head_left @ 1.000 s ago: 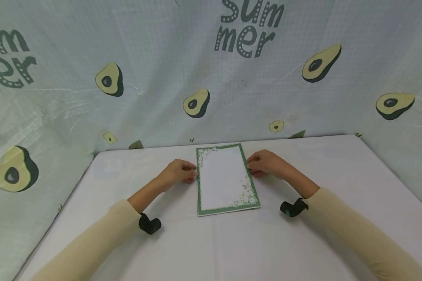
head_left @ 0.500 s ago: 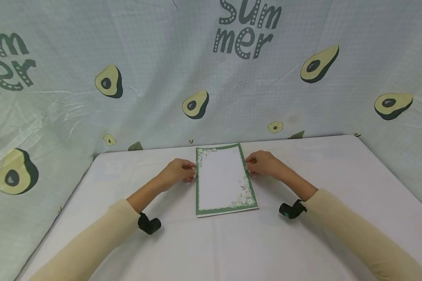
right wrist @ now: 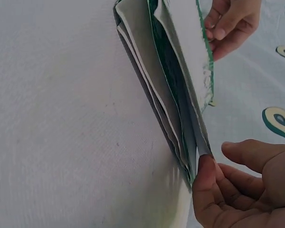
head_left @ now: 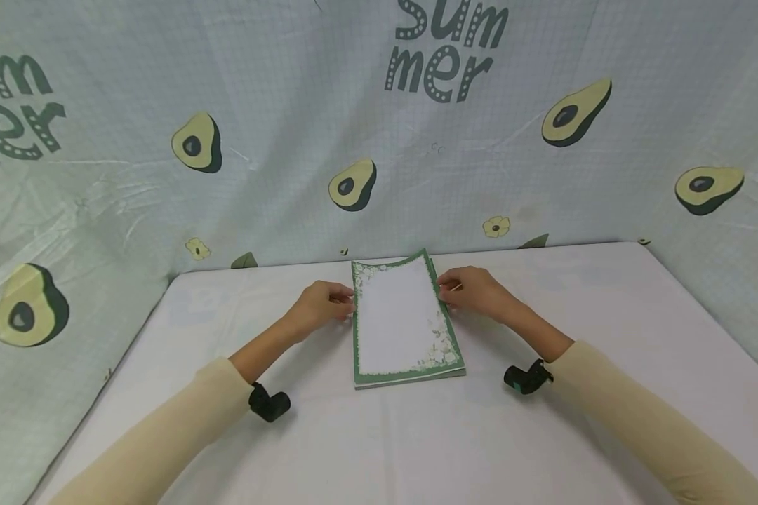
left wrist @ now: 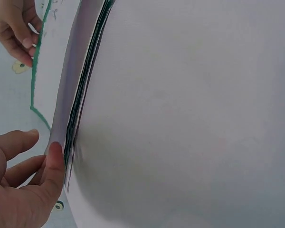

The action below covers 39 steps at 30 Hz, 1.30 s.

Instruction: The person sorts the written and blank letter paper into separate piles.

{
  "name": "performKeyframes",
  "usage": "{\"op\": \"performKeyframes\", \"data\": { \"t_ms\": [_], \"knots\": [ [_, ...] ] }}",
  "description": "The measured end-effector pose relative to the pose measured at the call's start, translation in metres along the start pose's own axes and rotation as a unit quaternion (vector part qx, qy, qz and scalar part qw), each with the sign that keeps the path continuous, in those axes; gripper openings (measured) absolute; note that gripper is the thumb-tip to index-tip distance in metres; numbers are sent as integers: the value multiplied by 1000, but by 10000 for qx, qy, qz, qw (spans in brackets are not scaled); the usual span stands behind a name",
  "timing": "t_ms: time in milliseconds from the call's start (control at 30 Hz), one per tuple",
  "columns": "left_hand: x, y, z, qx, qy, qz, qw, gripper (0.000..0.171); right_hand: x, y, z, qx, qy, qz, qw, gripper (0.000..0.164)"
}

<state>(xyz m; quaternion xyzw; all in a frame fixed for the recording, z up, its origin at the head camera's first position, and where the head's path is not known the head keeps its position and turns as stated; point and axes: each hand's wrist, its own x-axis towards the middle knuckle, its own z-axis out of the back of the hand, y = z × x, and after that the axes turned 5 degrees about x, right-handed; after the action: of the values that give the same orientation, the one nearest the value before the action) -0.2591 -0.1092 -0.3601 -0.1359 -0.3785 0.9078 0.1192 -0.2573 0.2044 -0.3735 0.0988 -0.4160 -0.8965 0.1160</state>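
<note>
A stack of paper (right wrist: 168,109) with a green border lies in the middle of the table. Its top sheet (head_left: 401,319), white inside a green frame with pale flowers, has both long sides raised and sags between them, the far right corner highest. My left hand (head_left: 318,308) holds the sheet's left edge with its fingertips. On the right edge, my right hand (head_left: 474,289) pinches the sheet with curled fingers. Both wrist views show a gap under the lifted sheet, with the other layers fanned slightly below. How the fingertips meet behind the paper is partly hidden.
White cloth covers the table (head_left: 328,449). Behind and at the sides hangs a pale curtain (head_left: 278,140) printed with avocados and lettering. A small black camera sits on each wrist, the left camera (head_left: 269,405) and the right camera (head_left: 526,377).
The top sheet's sides have risen and its far edge now curves, with more of the stack showing along the near and right edges. My right hand has shifted slightly left and up.
</note>
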Motion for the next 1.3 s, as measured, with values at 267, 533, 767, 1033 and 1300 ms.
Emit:
{"op": "performKeyframes", "data": {
  "t_ms": [267, 533, 767, 1033, 1300],
  "knots": [
    [0, -2, -3, -140, -251, 37, 9996, 36, -1, 4, -4, -526, 28, 55, 9986, 43],
    [3, -1, -9, -838, -608, 55, 9946, 32, -10, 9, -2, -561, -74, 61, 9984, 42],
    [4, 1, -15, -1866, -853, 221, 9785, 30, -5, 7, -1, 66, -378, -60, 9992, 38],
    [4, 5, -20, -1963, -1163, 114, 9736, 29, -3, 0, -3, 543, -847, 75, 9949, 36],
    [8, 1, -22, -2346, -1425, 46, 9616, 28, -4, -3, -2, 876, -1314, 253, 9871, 27]
  ]
}}
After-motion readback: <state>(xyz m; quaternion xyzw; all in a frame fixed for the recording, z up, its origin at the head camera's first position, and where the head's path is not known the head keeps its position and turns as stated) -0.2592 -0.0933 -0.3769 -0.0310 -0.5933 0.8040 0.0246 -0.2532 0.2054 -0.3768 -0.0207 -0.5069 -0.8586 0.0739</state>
